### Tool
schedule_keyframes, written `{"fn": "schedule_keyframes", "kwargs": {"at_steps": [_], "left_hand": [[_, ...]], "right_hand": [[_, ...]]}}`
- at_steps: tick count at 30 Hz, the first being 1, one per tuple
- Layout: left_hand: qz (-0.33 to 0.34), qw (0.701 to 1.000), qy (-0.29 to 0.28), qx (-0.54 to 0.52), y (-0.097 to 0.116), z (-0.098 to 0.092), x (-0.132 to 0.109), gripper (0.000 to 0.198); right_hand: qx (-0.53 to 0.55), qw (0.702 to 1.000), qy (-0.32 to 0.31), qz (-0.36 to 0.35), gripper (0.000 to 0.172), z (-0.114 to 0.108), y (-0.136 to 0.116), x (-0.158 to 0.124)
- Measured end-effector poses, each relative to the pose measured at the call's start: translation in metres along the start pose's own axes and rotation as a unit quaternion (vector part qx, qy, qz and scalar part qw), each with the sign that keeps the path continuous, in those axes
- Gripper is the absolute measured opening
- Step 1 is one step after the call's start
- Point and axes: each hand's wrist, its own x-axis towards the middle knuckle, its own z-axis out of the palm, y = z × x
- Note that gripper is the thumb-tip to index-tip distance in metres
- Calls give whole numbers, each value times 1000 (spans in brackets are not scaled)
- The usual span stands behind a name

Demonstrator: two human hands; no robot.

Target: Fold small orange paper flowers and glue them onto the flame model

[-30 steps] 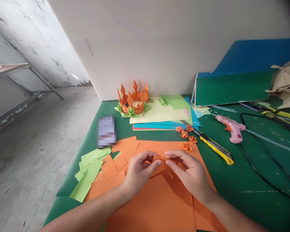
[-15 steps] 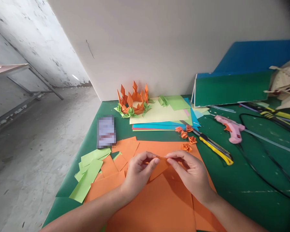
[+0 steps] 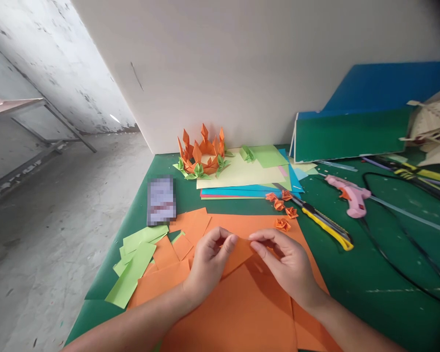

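Between both hands is a small piece of orange paper (image 3: 239, 255), held above larger orange sheets (image 3: 238, 313). My left hand (image 3: 210, 254) pinches its left side between thumb and forefinger. At its right corner, the thumb and forefinger of my right hand (image 3: 284, 256) pinch the edge. Because the paper and the sheets below share a colour, its outline is partly hard to make out. Just beyond my right hand lie several small orange paper flowers (image 3: 282, 225). Cut green paper pieces (image 3: 135, 274) and orange pieces (image 3: 165, 252) are scattered left of my left hand.
An orange paper crown (image 3: 201, 161) with green leaves stands at the back. Beside it are stacked coloured sheets (image 3: 238, 178). A yellow utility knife (image 3: 326, 227) and a pink glue gun (image 3: 354, 198) with a cord lie right. A blurred-out phone-shaped object (image 3: 162, 200) sits left.
The small orange paper has turned so more of its face shows. My left thumb and fingers have shifted slightly left and up, and my right fingertips slightly left.
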Motion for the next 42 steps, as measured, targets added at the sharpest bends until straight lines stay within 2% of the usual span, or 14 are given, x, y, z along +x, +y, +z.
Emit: {"fn": "schedule_keyframes", "kwargs": {"at_steps": [2, 4, 7, 9, 11, 15, 18, 23, 28, 31, 36, 42], "left_hand": [[-7, 999, -7, -39, -2, 0, 1, 15], [8, 998, -8, -61, -4, 0, 1, 19], [33, 999, -38, -5, -5, -1, 1, 3], [33, 997, -53, 44, -4, -1, 1, 10], [26, 997, -45, 62, -2, -1, 2, 14], [-34, 999, -31, 23, 2, -1, 3, 13], [-77, 997, -19, -6, 5, 0, 5, 19], [-65, 997, -27, -27, 5, 1, 5, 20], [-44, 996, -43, -58, 5, 1, 1, 20], [-84, 990, -43, -109, 7, 0, 2, 26], [-203, 957, -48, -202, 5, -5, 5, 39], [-240, 928, -62, -280, 5, -10, 10, 37]], "right_hand": [[-3, 1000, 20, 13, 6, -2, 2, 1], [-7, 999, 32, 19, 6, -3, 3, 1], [-9, 999, 30, 22, 7, -4, 4, 2], [-8, 999, 28, 25, 7, -4, 4, 2], [-5, 999, 26, 32, 8, -3, 4, 3], [21, 998, 11, 60, 12, -4, 7, 5], [52, 994, -14, 90, 17, -5, 9, 6], [51, 993, -55, 96, 28, 0, 6, 3], [77, 989, -61, 113, 22, 2, 5, 1], [117, 981, -75, 134, 20, 0, 5, 2], [163, 971, -91, 148, 21, -4, 5, 5], [204, 959, -100, 171, 23, -8, 9, 7]]}}
